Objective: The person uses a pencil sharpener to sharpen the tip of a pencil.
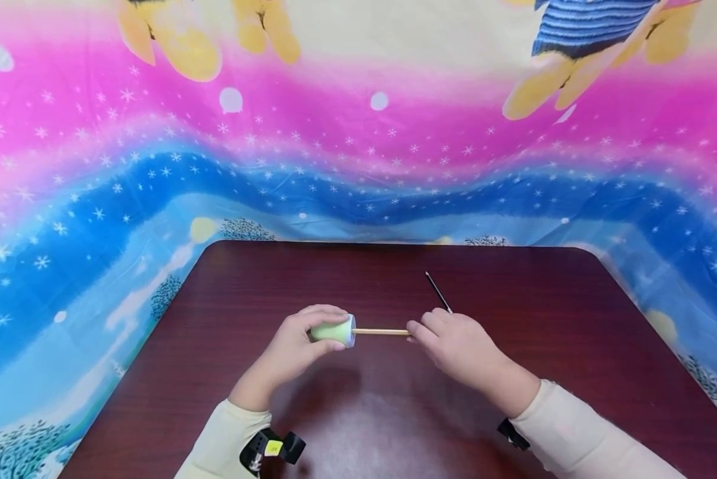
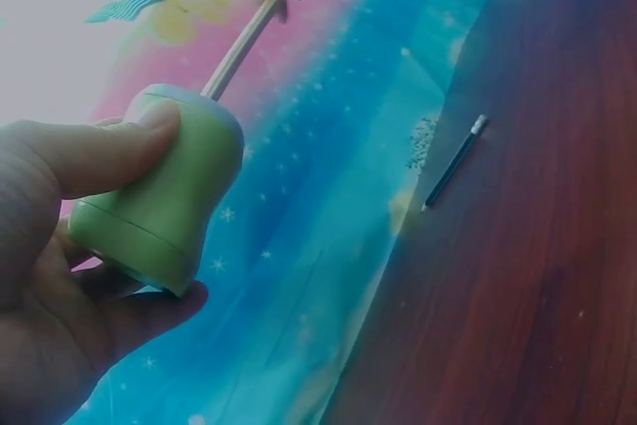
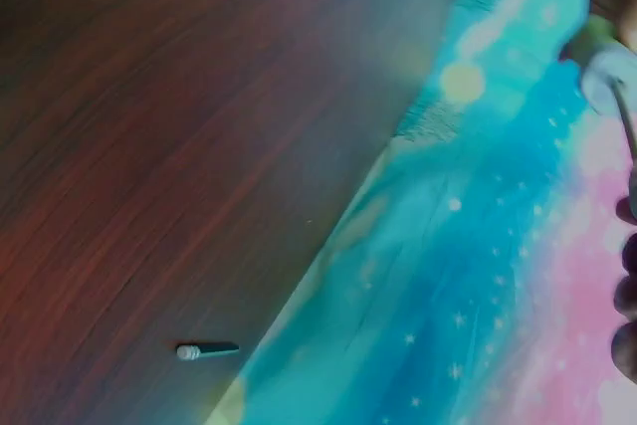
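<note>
Only my left-wrist view shows the sharpener's (image 2: 177, 191) seam (image 2: 134, 226); left hand (image 1: 291, 342) curls round its body, right hand (image 1: 459, 346) pinches the yellow pencil (image 1: 381, 332) outside it.

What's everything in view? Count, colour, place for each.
Sharpener: 1, green with a pale bluish end, in the left hand
Held pencil: 1, yellowish, running from the right fingers to the sharpener's pale end
Loose pencil: 1, black with a white end, on the table beyond the right hand
Table: 1, dark reddish brown, below the hands
Printed cloth: 1, mainly blue, pink and cream, behind the table and along its sides
Wrist cameras: 2, black, one at each wrist
Sleeves: 2, cream, on the forearms
Left hand: 1, bare, gripping the sharpener
Right hand: 1, bare, pinching the held pencil
</note>
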{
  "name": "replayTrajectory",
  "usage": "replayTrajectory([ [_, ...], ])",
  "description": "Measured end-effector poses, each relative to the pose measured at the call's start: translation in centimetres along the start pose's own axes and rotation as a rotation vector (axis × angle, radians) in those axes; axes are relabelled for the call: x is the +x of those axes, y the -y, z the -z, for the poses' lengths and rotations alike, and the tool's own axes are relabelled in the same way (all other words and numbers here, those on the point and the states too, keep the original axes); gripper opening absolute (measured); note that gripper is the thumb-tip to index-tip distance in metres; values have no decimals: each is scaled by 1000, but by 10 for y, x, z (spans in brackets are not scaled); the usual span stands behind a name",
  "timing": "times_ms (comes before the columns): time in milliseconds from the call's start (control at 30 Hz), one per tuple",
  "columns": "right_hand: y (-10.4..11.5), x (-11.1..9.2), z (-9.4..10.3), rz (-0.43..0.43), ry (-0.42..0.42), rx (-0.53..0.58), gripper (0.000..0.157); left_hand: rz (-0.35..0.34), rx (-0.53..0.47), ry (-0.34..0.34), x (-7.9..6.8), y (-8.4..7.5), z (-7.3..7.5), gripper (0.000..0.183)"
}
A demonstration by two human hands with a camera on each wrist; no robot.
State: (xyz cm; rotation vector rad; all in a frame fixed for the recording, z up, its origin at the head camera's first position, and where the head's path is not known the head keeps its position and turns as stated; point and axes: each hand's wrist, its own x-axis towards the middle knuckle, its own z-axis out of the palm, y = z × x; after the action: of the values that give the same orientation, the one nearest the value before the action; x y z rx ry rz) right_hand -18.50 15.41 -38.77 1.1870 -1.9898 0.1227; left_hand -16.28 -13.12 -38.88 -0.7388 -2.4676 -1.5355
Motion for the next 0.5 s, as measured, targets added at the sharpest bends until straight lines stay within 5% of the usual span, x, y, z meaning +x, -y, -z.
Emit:
replayTrajectory([
  [167, 5, -2, -5, 6, -40, 39, 34, -20, 6, 16, 3, 0, 1, 38],
  [300, 10, 1, 3, -152, 116, 288, 25, -44, 33, 0, 4, -1, 1, 38],
  [400, 6, 8, 12, -375, 348, 638, 14, -76, 46, -13, 4, -2, 1, 38],
  [500, -2, 15, 18, -730, 592, 1157, 17, -121, 56, -14, 3, -2, 2, 38],
])
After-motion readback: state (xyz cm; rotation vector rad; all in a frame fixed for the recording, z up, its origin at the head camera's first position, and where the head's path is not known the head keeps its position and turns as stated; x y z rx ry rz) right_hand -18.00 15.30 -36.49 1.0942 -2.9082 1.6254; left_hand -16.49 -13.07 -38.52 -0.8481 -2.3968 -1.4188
